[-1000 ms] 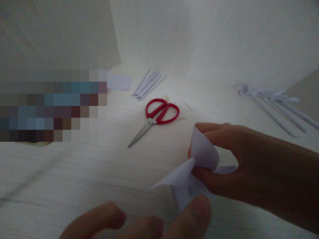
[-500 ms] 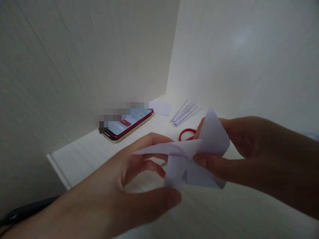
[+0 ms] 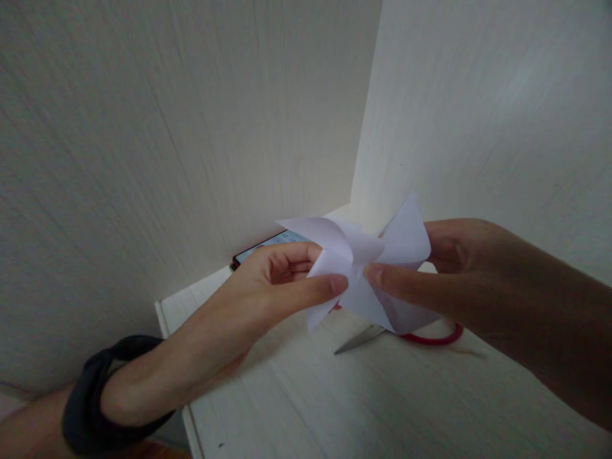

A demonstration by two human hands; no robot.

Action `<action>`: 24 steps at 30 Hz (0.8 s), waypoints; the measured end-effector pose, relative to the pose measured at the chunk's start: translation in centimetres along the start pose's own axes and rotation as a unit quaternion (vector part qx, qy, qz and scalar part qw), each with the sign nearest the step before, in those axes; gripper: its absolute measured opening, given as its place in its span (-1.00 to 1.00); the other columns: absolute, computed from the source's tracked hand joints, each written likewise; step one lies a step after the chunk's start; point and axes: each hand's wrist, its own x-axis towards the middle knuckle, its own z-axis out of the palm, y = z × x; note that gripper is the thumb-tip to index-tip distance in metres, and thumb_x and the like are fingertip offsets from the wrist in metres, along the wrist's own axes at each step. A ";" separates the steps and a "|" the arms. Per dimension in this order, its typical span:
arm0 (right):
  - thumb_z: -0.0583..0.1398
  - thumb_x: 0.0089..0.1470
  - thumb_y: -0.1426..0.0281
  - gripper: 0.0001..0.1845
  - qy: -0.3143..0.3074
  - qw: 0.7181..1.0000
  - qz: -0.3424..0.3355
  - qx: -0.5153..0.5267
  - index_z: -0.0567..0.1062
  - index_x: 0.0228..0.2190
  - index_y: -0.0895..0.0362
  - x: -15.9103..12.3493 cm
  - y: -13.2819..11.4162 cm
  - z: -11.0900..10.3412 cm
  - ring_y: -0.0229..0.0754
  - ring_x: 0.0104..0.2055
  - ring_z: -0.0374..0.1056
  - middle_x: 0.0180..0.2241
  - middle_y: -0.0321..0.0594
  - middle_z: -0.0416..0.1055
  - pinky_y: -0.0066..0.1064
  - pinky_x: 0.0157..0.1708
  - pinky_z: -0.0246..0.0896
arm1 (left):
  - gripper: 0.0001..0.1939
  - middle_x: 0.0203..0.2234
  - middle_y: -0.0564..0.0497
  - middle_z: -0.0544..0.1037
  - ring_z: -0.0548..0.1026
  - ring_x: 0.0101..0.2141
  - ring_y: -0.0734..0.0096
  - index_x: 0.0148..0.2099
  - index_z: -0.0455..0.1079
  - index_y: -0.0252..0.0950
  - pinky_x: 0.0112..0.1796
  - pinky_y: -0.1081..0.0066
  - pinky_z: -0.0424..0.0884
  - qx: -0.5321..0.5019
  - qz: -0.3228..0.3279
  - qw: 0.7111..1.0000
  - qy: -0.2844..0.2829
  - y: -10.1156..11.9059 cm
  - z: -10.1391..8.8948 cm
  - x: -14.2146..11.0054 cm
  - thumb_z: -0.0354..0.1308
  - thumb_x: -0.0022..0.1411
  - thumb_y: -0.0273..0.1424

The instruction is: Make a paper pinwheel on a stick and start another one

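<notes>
Between both hands is a white paper pinwheel [image 3: 356, 255], its curved blades spread out and their tips drawn toward the middle. My left hand [image 3: 282, 274] pinches its left side, thumb in front near the center and fingers behind. From the right, my right hand [image 3: 430, 268] presses its thumb close to the center, with its other fingers behind the paper and partly hidden. Below the pinwheel, scissors [image 3: 430, 340] with a red handle lie on the white table, one metal blade pointing left and the rest covered by the paper.
A phone [image 3: 268, 245] lies by the left wall, partly hidden behind my left hand. Two pale walls [image 3: 239, 127] meet in a corner behind the table [image 3: 268, 408], whose left edge shows. A dark band [image 3: 90, 395] circles my left wrist.
The view has shifted, bringing the scissors' blade into sight. My left thumb has moved up onto the pinwheel near its center; before, it was at the lower blade's edge. The paper strips are now hidden.
</notes>
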 end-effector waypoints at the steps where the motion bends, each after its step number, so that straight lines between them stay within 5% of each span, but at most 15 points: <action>1: 0.17 -0.15 0.21 -0.76 0.014 1.000 0.011 0.015 0.40 -0.60 0.14 0.0 0.1 0.2 -0.05 -0.44 0.43 -0.56 -0.22 0.38 -0.42 -0.54 0.30 | -0.88 -0.36 0.10 0.57 0.49 -0.33 0.51 -0.24 0.54 -0.25 -0.29 0.56 0.34 -0.012 0.004 1.000 0.000 0.1 0.0 0.0 0.22 0.17 -0.37; 13: 0.19 -0.14 0.24 -0.84 0.021 0.997 0.014 0.078 0.43 -0.56 0.07 -0.4 0.1 1.5 -0.11 -0.33 0.42 -0.51 -0.28 0.39 -0.47 -0.49 0.20 | -0.86 -0.35 0.09 0.61 0.49 -0.37 0.55 -0.21 0.56 -0.26 -0.29 0.59 0.36 -0.049 0.028 0.998 0.010 -0.4 -0.1 -0.3 0.24 0.14 -0.45; 21: 0.20 -0.12 0.49 -0.96 0.039 0.991 0.038 0.120 0.43 -0.56 0.17 -0.8 -1.3 1.5 -0.46 -0.62 0.07 -0.65 -0.40 0.24 -0.66 -0.62 -0.07 | -0.88 -0.40 0.06 0.60 0.47 -0.39 0.51 -0.27 0.55 -0.30 -0.30 0.55 0.34 0.007 0.030 0.999 0.036 -0.1 0.0 0.1 0.26 0.11 -0.41; 24: 0.21 -0.12 0.37 -0.90 0.033 0.994 0.038 0.095 0.42 -0.52 0.16 -0.3 -0.7 1.0 -0.37 -0.53 0.24 -0.54 -0.30 0.38 -0.61 -0.59 0.05 | -0.89 -0.40 0.07 0.60 0.48 -0.38 0.48 -0.26 0.54 -0.28 -0.31 0.53 0.36 0.022 0.038 0.998 0.044 -0.1 0.3 0.4 0.24 0.11 -0.43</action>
